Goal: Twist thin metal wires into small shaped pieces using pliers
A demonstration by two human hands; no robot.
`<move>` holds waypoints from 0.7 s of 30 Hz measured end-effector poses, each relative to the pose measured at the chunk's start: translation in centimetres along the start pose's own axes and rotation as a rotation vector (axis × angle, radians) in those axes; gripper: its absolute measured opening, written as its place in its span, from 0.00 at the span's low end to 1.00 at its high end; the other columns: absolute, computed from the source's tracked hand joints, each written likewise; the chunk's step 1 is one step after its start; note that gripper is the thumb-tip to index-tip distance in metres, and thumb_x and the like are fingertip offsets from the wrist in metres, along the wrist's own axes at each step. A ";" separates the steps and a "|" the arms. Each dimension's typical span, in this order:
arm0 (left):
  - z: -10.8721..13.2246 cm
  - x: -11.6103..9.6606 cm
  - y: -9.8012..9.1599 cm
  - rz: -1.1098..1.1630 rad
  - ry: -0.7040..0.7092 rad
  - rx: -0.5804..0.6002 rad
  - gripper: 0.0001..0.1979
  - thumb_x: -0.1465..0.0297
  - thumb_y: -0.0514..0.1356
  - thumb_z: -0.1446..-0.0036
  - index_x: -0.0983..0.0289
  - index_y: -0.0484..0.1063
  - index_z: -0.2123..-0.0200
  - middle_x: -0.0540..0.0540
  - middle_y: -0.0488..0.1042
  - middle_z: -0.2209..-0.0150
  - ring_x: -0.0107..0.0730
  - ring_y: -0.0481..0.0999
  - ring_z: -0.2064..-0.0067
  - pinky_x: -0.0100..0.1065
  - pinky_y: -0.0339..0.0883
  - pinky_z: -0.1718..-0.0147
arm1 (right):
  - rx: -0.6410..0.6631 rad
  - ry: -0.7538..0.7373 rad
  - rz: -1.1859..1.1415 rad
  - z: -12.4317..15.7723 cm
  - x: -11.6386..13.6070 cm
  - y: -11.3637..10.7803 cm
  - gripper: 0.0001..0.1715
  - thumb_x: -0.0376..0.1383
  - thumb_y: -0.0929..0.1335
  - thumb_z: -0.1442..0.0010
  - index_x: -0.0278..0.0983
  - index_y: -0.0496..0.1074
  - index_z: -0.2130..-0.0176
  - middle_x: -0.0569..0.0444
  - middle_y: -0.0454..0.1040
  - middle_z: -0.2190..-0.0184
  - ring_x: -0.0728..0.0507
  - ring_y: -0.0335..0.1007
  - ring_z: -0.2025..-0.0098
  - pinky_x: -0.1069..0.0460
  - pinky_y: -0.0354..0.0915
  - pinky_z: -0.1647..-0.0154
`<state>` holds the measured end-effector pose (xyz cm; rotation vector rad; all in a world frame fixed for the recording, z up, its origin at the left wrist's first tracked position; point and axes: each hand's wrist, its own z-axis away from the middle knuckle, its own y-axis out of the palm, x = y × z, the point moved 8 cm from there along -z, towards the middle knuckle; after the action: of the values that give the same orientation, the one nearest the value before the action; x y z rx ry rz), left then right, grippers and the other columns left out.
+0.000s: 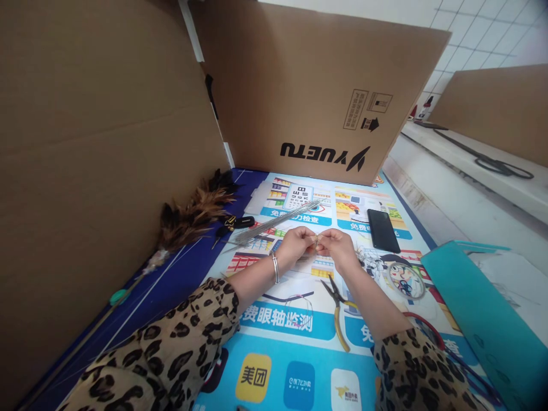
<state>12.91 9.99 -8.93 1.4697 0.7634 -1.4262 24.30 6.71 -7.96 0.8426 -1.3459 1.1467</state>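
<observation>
My left hand (296, 243) and my right hand (338, 246) meet over the middle of the printed table cover. Fingertips of both pinch the same small yellowish piece (317, 240), too small to name. A silver bangle (274, 268) circles my left wrist. Pliers with yellow handles (338, 319) lie just below my right hand, jaws toward the hands. Behind my left hand rests a bundle of thin silvery wires (278, 221). To the right of my right hand is a roll of clear tape (406, 280).
A black phone (383, 230) lies behind my right hand. Keys with a black fob (244, 222) and a feather duster (192, 211) are at left. Cardboard panels (317, 85) wall the back and left. A teal box (483, 314) stands right, near red-handled scissors (428, 328) partly under my arm.
</observation>
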 end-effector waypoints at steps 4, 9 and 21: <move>0.0 -0.1 0.1 -0.006 -0.004 0.027 0.08 0.69 0.61 0.54 0.67 0.66 0.73 0.51 0.70 0.76 0.23 0.70 0.77 0.28 0.67 0.74 | 0.025 0.003 0.084 0.0 0.5 -0.1 0.08 0.38 0.65 0.52 0.35 0.67 0.71 0.58 0.70 0.80 0.51 0.69 0.77 0.56 0.68 0.74; -0.1 -0.8 0.4 -0.177 0.010 0.115 0.09 0.66 0.60 0.53 0.67 0.68 0.71 0.50 0.69 0.76 0.22 0.68 0.77 0.27 0.65 0.75 | 0.068 0.013 0.300 -0.7 0.5 -1.0 0.08 0.37 0.65 0.53 0.36 0.68 0.71 0.57 0.70 0.81 0.50 0.69 0.78 0.57 0.65 0.77; 0.9 -4.8 -0.9 -1.253 0.257 0.421 0.09 0.65 0.56 0.54 0.62 0.74 0.74 0.53 0.73 0.74 0.29 0.68 0.72 0.28 0.54 0.74 | 0.032 -0.037 0.841 -1.4 0.2 -2.0 0.05 0.36 0.66 0.56 0.38 0.72 0.77 0.55 0.71 0.82 0.47 0.67 0.76 0.55 0.56 0.74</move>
<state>11.10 10.32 -4.28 1.5282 1.8214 -2.4338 26.55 7.53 -7.55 0.2946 -1.7803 1.7922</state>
